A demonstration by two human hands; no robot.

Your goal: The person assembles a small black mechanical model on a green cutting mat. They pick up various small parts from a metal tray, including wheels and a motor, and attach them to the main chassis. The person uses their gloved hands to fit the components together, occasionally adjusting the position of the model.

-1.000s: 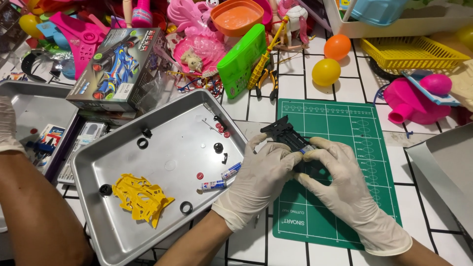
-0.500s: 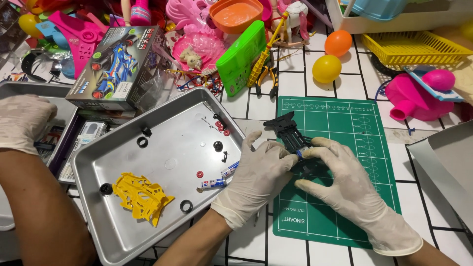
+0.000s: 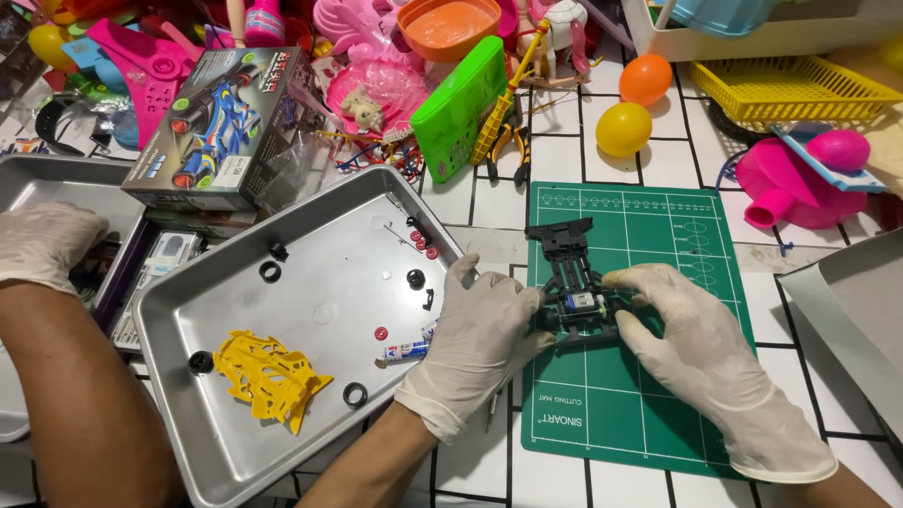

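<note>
**Black chassis held on green mat**

Where both gloved hands meet, the chassis [image 3: 574, 282] lies on the mat [image 3: 649, 404], its rear half hidden behind fingers. Left hand [image 3: 480, 343]: fingers curled, pinching the chassis's left side. Right hand [image 3: 701, 353]: fingertips closed on its right side by the small motor. Tray [image 3: 235, 442], just left of the mat: holds yellow body [image 3: 268, 376], black rings, small red parts too small to identify. Another person's gloved hand [image 3: 42, 245] rests at the far left, cut off by the frame edge. Toy box [image 3: 221, 132] stands behind the tray.
</note>
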